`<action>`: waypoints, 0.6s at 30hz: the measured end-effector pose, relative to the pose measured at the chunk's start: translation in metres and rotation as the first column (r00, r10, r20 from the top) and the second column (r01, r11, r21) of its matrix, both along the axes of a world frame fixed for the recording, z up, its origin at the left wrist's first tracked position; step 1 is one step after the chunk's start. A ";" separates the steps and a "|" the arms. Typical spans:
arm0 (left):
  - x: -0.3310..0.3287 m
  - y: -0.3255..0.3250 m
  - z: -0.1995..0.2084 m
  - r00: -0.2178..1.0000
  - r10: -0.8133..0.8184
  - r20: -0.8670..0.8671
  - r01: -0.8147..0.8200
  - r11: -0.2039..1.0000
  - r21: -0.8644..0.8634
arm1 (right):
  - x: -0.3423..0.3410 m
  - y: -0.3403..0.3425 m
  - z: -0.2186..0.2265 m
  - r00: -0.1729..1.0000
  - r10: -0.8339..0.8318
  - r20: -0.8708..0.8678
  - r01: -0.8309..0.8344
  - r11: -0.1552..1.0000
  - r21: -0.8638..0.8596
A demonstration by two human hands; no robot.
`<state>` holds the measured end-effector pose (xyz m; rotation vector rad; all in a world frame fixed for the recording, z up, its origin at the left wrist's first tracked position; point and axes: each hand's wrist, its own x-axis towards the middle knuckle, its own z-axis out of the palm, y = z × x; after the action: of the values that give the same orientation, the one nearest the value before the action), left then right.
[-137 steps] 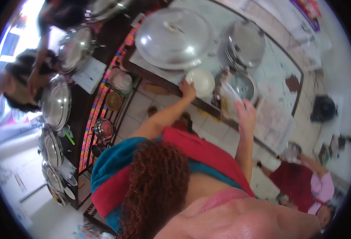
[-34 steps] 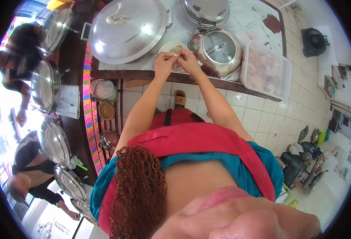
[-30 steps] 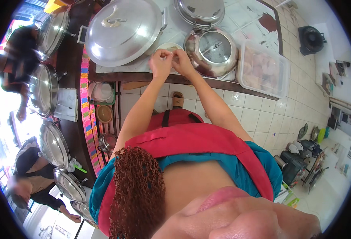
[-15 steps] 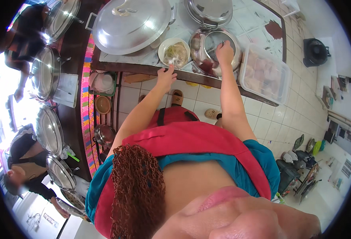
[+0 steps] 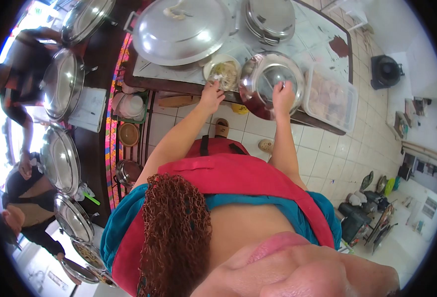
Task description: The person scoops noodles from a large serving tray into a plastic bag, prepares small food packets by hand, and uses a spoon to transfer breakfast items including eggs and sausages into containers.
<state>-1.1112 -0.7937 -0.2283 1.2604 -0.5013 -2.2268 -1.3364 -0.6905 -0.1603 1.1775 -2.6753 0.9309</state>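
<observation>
My right hand is closed on the knob of a round, shiny metal lid, which reaches over the near edge of the table. Left of it, a pale bowl holds a clear plastic bag with whitish and green food inside. My left hand is at the bowl's near side, fingertips at the bag's gathered end and thumb apart. Whether they touch the bag is hard to make out. What lies beneath the lid is hidden.
A big lidded pot and a stack of metal lids stand farther back. A clear plastic tub sits at right. Chafing dishes line the left counter, where a person in black holds a lid. Dishes fill a low shelf.
My right hand has drawn the metal lid nearer, past the table's edge. My left hand is slightly closer to the bag. At far left, the person's lid has shifted.
</observation>
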 end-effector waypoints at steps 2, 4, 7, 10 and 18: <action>0.010 -0.005 0.000 0.984 -0.174 -0.032 0.174 0.985 0.017 | 0.016 0.008 0.017 1.000 -0.012 -0.022 0.012 1.000 0.000; 0.026 -0.013 0.006 0.862 -0.504 0.044 0.506 0.857 -0.095 | 0.020 0.021 0.025 0.999 -0.028 -0.021 0.028 0.999 -0.037; 0.055 -0.022 0.027 0.649 -0.687 0.328 0.761 0.595 -0.260 | 0.022 0.038 0.069 0.989 -0.049 -0.142 0.022 0.983 -0.185; 0.117 -0.021 0.016 0.622 -0.514 0.591 0.780 0.472 -0.410 | 0.043 0.029 0.139 0.971 0.009 -0.238 -0.092 0.935 -0.343; 0.341 0.036 0.002 0.686 -0.318 0.655 0.585 0.776 -0.236 | 0.171 -0.058 0.249 0.887 0.211 -0.411 -0.446 0.623 -0.643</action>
<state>-0.7702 -0.7572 -0.2259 1.6888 -1.6361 -1.8580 -1.1650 -0.7489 0.0890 1.4444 -1.5684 1.5218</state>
